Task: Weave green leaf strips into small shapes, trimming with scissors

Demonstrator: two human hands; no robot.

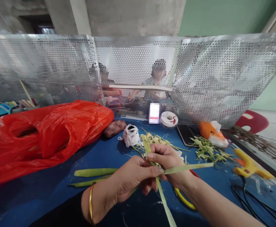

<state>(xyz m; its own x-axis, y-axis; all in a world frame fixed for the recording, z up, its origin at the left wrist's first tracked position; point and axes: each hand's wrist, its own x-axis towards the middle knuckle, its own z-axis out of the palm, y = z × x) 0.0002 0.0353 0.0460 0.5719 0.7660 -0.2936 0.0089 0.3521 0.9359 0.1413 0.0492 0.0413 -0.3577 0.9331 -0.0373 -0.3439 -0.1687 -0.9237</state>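
Both hands meet over the blue table [45, 195], working pale green leaf strips [187, 167]. My left hand [130, 178], with a gold bangle on its wrist, pinches the strips where they cross. My right hand [167, 160] is closed round the same strips from the far side. One strip runs right, another points down toward me, a third sticks up between the hands. Two green leaves [94, 172] lie on the table left of my left hand.
A big red plastic bag [43, 135] fills the left side. White string roll [131, 135], tape roll [169, 119], phone [185, 134], leaf scraps [206, 150], yellow glue gun [248, 165] with black cord and yellow-handled scissors [184, 199] lie around. Two people sit behind a perforated metal screen [223, 78].
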